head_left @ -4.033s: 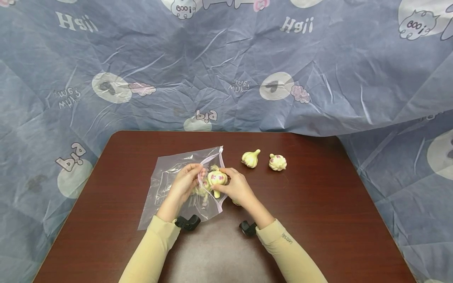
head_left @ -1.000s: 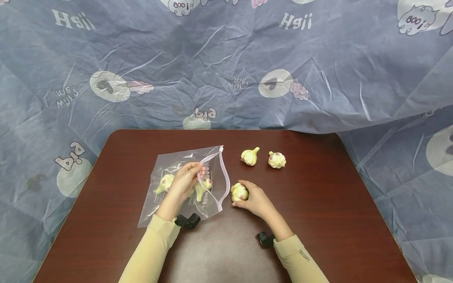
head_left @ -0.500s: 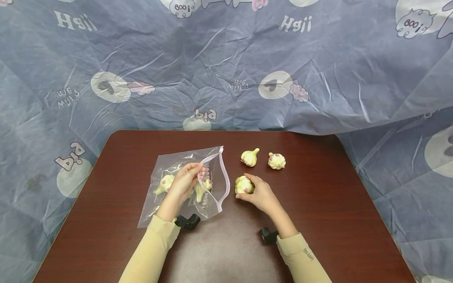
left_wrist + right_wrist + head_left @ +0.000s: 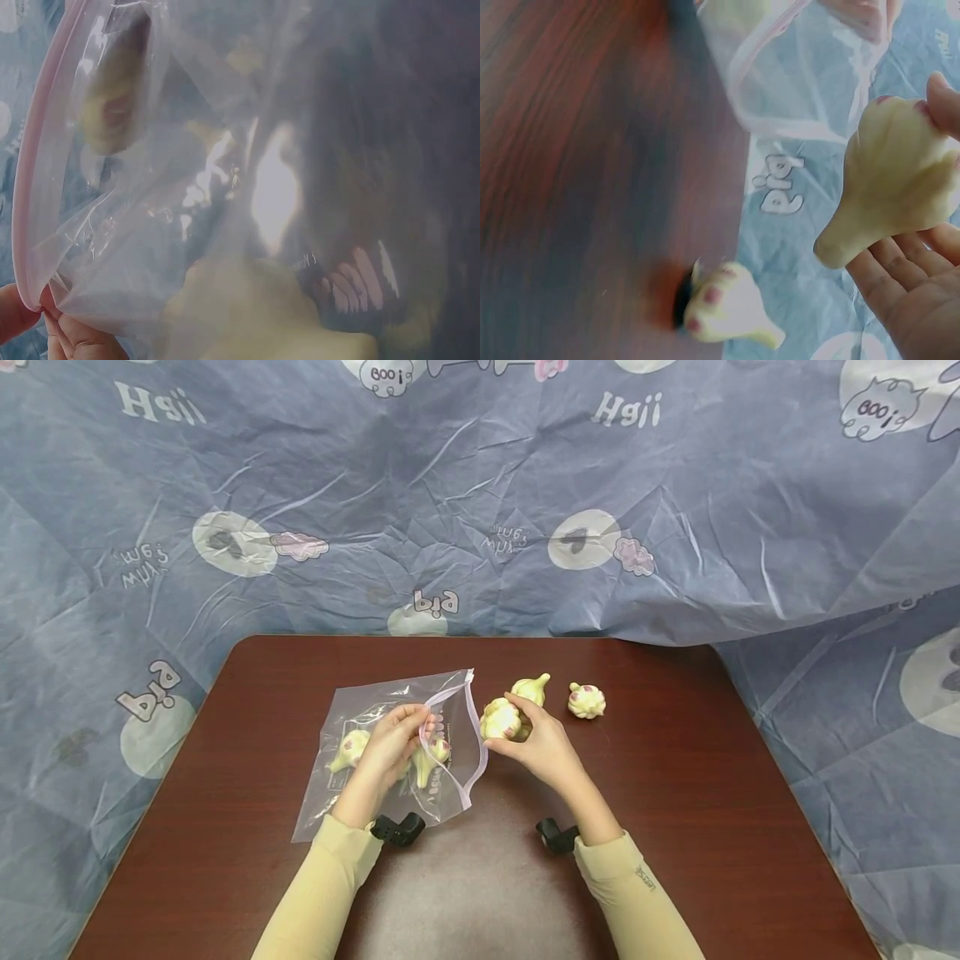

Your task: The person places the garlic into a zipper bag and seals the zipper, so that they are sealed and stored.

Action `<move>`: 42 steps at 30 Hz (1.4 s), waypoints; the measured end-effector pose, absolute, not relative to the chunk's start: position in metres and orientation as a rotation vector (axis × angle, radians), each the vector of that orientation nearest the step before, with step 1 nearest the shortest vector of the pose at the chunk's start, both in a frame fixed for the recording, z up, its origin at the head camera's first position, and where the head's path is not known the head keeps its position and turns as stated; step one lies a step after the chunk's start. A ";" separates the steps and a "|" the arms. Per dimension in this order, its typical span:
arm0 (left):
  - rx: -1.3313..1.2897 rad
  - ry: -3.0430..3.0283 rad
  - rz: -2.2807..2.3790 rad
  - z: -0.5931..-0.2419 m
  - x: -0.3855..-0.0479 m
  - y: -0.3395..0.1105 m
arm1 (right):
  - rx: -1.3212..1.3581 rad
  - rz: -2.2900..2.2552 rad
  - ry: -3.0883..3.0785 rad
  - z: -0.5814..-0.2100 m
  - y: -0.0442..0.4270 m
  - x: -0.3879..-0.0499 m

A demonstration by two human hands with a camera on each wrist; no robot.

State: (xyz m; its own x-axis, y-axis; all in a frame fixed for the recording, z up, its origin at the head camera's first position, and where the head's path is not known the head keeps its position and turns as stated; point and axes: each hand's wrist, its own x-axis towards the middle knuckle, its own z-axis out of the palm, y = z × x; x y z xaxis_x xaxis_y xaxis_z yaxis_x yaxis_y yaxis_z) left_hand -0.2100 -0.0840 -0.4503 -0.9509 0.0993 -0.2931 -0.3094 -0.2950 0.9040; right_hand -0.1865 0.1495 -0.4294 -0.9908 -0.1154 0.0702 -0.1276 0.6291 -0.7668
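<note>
My left hand (image 4: 392, 745) pinches the upper lip of a clear zip bag (image 4: 322, 802) with a pink-white seal, its mouth gaping to the right. Inside the bag lie garlic bulbs; one bulb (image 4: 351, 748) shows at the left and another (image 4: 424, 767) near the mouth, partly behind the plastic. Just right of that mouth, my right hand (image 4: 551, 747) holds a garlic bulb (image 4: 499, 720) between thumb and fingers, raised off the table. The right wrist view shows this held bulb (image 4: 892, 165) with its stem pointing down-left.
Behind the right hand, a loose garlic bulb (image 4: 532, 688) lies on the brown table (image 4: 675, 793), partly covered by the held one. A second loose bulb (image 4: 587, 701) sits farther right. A blue printed cloth (image 4: 450, 510) hangs beyond the table's far edge.
My right hand, earlier at the bag's mouth with one bulb, grasped another bulb from the table and has lifted it up and left toward the mouth. The left hand keeps its place.
</note>
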 end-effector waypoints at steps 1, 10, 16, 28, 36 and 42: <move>-0.266 1.682 2.329 -0.450 -0.210 -0.084 | 0.213 1.353 -2.818 -0.428 0.147 -0.187; -0.255 1.687 2.327 -0.448 -0.210 -0.084 | 0.281 1.417 -2.787 -0.425 0.122 -0.190; -0.264 1.680 2.325 -0.446 -0.210 -0.084 | 0.314 1.419 -2.794 -0.434 0.110 -0.191; -0.166 1.672 2.389 -0.448 -0.206 -0.086 | 0.336 1.404 -2.879 -0.451 0.098 -0.190; -0.196 1.680 2.353 -0.448 -0.208 -0.086 | 0.376 1.387 -2.933 -0.461 0.095 -0.194; -0.241 1.671 2.324 -0.446 -0.209 -0.087 | 0.456 1.380 -2.975 -0.464 0.091 -0.196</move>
State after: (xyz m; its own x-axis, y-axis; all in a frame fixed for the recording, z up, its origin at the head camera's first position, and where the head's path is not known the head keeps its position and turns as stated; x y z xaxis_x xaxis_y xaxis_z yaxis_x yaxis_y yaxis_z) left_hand -0.2090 -0.0871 -0.4458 -0.9503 0.1188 -0.2877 -0.3106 -0.2994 0.9021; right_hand -0.1956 0.0915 -0.4635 -0.9481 -0.3159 -0.0374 -0.1754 0.6173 -0.7669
